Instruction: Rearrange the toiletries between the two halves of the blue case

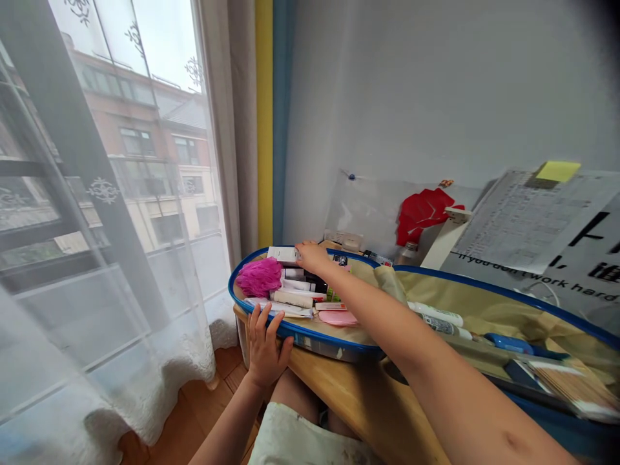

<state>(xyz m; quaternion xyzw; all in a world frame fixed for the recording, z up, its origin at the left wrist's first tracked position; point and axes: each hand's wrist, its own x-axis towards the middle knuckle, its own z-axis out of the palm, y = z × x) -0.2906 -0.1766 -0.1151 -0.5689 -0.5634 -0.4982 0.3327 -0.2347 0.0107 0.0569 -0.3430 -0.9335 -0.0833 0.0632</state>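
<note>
Head view: two bare hands are at a blue-rimmed case (310, 336) on a wooden table (329, 384).
White box: it sits at the case's far rim, behind the pink mesh puff (259, 278); whether it rests or is raised, I cannot tell.
Right hand (312, 257): fingertips meet the right end of the white box (281, 255); the thumb is hidden, so a full pinch cannot be confirmed.
Left hand (266, 349): fingers spread over the near rim, apparently bracing it.
Good handling: probably a light grip on the box's ends, held level, with the near rim steadied.
Crowding: a cream tube (291, 298) and a pink item (338, 318) fill the nearer part; the puff could snag.
Other half: bottles (438, 313) and thin sticks (564, 378), beyond the right forearm.
</note>
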